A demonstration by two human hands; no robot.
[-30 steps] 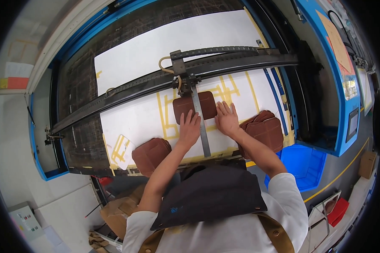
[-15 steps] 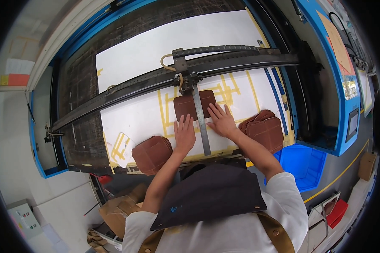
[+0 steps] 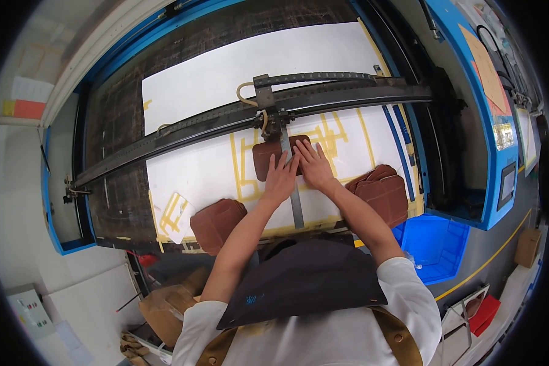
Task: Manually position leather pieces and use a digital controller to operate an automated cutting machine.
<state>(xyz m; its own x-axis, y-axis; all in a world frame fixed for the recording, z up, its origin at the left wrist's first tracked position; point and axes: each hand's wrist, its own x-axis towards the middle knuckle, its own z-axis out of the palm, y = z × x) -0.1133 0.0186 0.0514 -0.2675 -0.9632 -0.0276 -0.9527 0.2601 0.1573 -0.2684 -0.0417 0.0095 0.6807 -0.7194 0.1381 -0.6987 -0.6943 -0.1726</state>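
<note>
A dark brown leather piece (image 3: 263,160) with rounded corners lies on the white, yellow-taped board beneath the machine's head. A metal ruler (image 3: 297,210) runs across it from that head toward the near edge. My left hand (image 3: 280,180) rests over the ruler and the leather's lower edge, fingers outstretched, covering part of both. Flat on the right part of the leather is my right hand (image 3: 315,166), its fingers also extended. The hands lie close together, almost touching. Neither is wrapped round anything.
Stacked brown leather pieces lie at the board's near left (image 3: 217,226) and right. A black gantry beam (image 3: 183,137) crosses the board, carrying the machine head (image 3: 274,122). A blue plastic bin (image 3: 436,247) stands below right; a small white taped card (image 3: 175,218) lies left.
My left hand has slid right, onto the ruler. My right hand has moved slightly up and left over the leather, and the gap between the hands has narrowed.
</note>
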